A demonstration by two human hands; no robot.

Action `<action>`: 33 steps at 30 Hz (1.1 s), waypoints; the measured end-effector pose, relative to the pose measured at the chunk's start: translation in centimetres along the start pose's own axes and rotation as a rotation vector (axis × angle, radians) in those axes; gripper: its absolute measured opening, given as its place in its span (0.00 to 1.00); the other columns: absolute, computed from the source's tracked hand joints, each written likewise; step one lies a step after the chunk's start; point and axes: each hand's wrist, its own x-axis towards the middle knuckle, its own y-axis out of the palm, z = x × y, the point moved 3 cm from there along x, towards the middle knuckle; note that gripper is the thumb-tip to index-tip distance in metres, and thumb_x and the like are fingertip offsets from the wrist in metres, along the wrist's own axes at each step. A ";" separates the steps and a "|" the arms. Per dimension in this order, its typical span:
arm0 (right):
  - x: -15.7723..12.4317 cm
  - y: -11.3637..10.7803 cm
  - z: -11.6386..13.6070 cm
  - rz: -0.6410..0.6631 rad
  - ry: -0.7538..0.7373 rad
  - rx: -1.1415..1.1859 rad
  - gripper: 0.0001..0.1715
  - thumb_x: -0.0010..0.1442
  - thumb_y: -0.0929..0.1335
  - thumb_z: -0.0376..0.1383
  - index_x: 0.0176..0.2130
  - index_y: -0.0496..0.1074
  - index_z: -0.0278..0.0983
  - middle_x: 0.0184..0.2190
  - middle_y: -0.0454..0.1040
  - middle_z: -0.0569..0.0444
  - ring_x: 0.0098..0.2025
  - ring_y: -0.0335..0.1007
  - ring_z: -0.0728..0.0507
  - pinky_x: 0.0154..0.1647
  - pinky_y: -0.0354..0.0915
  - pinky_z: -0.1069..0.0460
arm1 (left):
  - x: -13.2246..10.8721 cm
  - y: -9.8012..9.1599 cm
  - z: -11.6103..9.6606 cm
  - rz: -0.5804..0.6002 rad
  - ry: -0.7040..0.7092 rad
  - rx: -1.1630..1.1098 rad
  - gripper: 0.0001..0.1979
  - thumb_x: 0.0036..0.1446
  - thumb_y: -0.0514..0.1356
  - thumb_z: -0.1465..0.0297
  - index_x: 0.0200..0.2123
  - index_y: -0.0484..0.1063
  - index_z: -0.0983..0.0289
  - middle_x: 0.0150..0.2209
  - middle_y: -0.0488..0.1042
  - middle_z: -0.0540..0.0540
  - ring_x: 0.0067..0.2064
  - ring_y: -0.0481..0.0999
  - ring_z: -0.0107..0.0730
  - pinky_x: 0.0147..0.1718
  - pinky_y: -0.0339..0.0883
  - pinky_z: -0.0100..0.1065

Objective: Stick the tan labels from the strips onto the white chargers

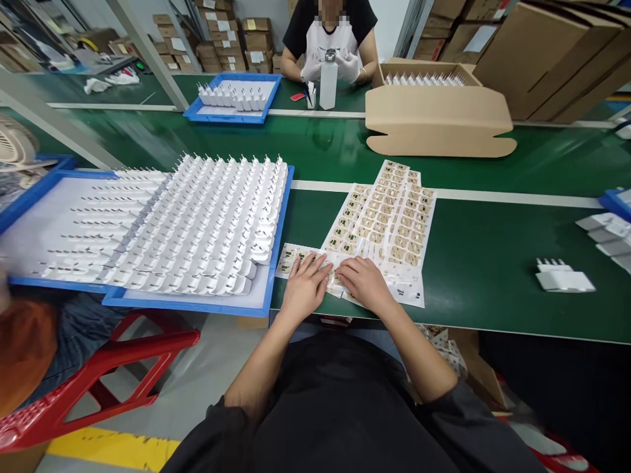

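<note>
My left hand [305,284] lies flat, fingers stretched out, on a white sheet of small gold-and-green labels [296,257] at the near edge of the green table. My right hand [363,281] rests beside it, palm down and fingers curled slightly over the same strip of labels. More label sheets [389,213] fan out just beyond both hands. Left of my hands, a blue tray [279,249] holds several rows of white plug adapters [207,217].
Two white adapters [562,276] lie on the table to the right. A cardboard box [436,118] of adapters stands at the back. A person in white gloves [340,62] works opposite, beside another blue tray [234,98]. A red stool [98,374] stands at lower left.
</note>
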 end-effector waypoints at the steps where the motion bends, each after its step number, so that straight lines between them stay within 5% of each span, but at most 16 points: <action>1: -0.4 -0.4 0.0 -0.017 -0.013 0.054 0.13 0.73 0.64 0.36 0.41 0.77 0.38 0.40 0.78 0.46 0.42 0.69 0.39 0.42 0.62 0.45 | 0.0 0.0 0.0 -0.001 -0.001 0.008 0.19 0.68 0.55 0.70 0.60 0.74 0.55 0.66 0.71 0.55 0.70 0.65 0.53 0.70 0.53 0.65; 6: -3.5 -2.9 -0.8 -0.151 0.096 0.558 0.09 0.71 0.67 0.40 0.41 0.75 0.40 0.42 0.78 0.47 0.46 0.75 0.40 0.49 0.70 0.45 | 0.2 0.1 -0.1 -0.012 -0.004 0.038 0.19 0.67 0.56 0.71 0.58 0.75 0.55 0.66 0.71 0.55 0.70 0.66 0.54 0.69 0.54 0.65; 10: -4.8 -2.6 -2.1 -0.195 0.274 0.811 0.13 0.69 0.69 0.46 0.38 0.76 0.40 0.37 0.78 0.49 0.41 0.77 0.41 0.43 0.72 0.48 | 0.4 -0.2 -0.7 -0.062 0.020 0.021 0.16 0.68 0.56 0.70 0.55 0.76 0.57 0.63 0.74 0.56 0.68 0.69 0.51 0.68 0.58 0.63; 14: -4.9 -1.1 -3.2 -0.191 0.388 0.849 0.15 0.66 0.71 0.49 0.39 0.77 0.39 0.35 0.79 0.50 0.37 0.76 0.43 0.40 0.71 0.50 | 0.0 -3.3 -1.3 -0.229 0.074 0.058 0.15 0.69 0.56 0.69 0.54 0.77 0.57 0.59 0.78 0.58 0.64 0.73 0.47 0.65 0.65 0.55; 17: -5.2 -0.6 -3.6 -0.225 0.419 0.852 0.18 0.65 0.71 0.51 0.38 0.77 0.39 0.34 0.78 0.51 0.35 0.75 0.43 0.38 0.71 0.50 | -0.4 -7.4 -0.6 -0.335 -0.041 0.245 0.18 0.67 0.56 0.73 0.58 0.75 0.57 0.64 0.73 0.59 0.69 0.66 0.52 0.67 0.60 0.58; 21: -5.6 -0.4 -3.8 -0.241 0.419 0.850 0.16 0.66 0.71 0.50 0.38 0.77 0.40 0.33 0.77 0.51 0.35 0.74 0.44 0.38 0.70 0.51 | -0.6 -11.2 1.7 -0.195 -0.204 0.541 0.24 0.64 0.54 0.78 0.61 0.72 0.60 0.74 0.56 0.62 0.75 0.50 0.65 0.69 0.48 0.70; 26: -5.7 -0.3 -3.6 -0.253 0.392 0.868 0.13 0.67 0.71 0.48 0.39 0.76 0.41 0.35 0.77 0.51 0.37 0.75 0.43 0.41 0.70 0.50 | -0.8 -12.0 2.8 -0.073 -0.167 0.664 0.21 0.63 0.54 0.78 0.57 0.74 0.62 0.75 0.53 0.62 0.76 0.48 0.65 0.70 0.45 0.71; 33: -5.1 -1.1 -2.8 -0.284 0.318 0.846 0.10 0.69 0.69 0.44 0.41 0.76 0.41 0.38 0.76 0.50 0.40 0.74 0.43 0.41 0.69 0.50 | -1.3 -13.2 1.3 -0.188 -0.141 0.624 0.17 0.60 0.55 0.82 0.49 0.75 0.63 0.66 0.68 0.68 0.72 0.58 0.63 0.66 0.55 0.65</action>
